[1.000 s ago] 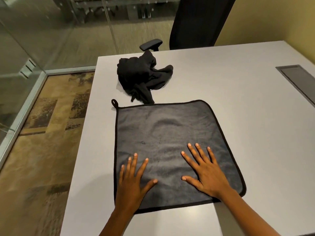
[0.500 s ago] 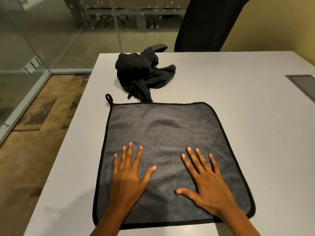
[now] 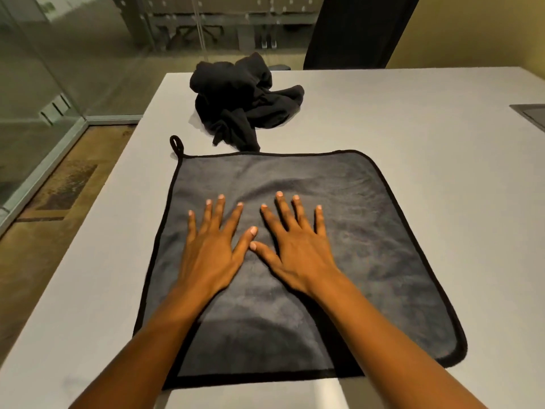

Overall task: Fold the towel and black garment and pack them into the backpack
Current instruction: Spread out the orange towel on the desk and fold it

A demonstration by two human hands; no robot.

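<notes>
The glass partition [image 3: 35,93] and patterned floor [image 3: 59,202] lay well to the left of the hands, beyond the desk's left edge. The desk [image 3: 413,128] ran bare between that edge and the left hand, the towel's left hem lying between the two. The hanging loop [image 3: 176,144] sat at the towel's far left corner, ahead and left of the left hand, flat on the desk.

The left hand [image 3: 211,252] lay palm down on the towel [image 3: 368,246], fingers straight and spread wide, gripping nothing. The right hand [image 3: 298,252] lay just beside it in the same manner, fingers splayed and flat; the two thumb tips were nearly touching, contact could not be confirmed. Both forearms crossed the towel's near hem.

The towel was grey with black binding, spread flat and unfolded, with all four edges inside the desk's outline. The black garment [image 3: 244,104] lay crumpled ahead of the hands, one trailing end reaching the towel's far hem; whether it overlapped could not be told. A dark chair [image 3: 359,31] stood beyond the desk's far edge.

To the right of the right hand, towel surface continued to its right hem, then open desk. A recessed panel [image 3: 530,115] sat at the far right, well apart from the towel.
</notes>
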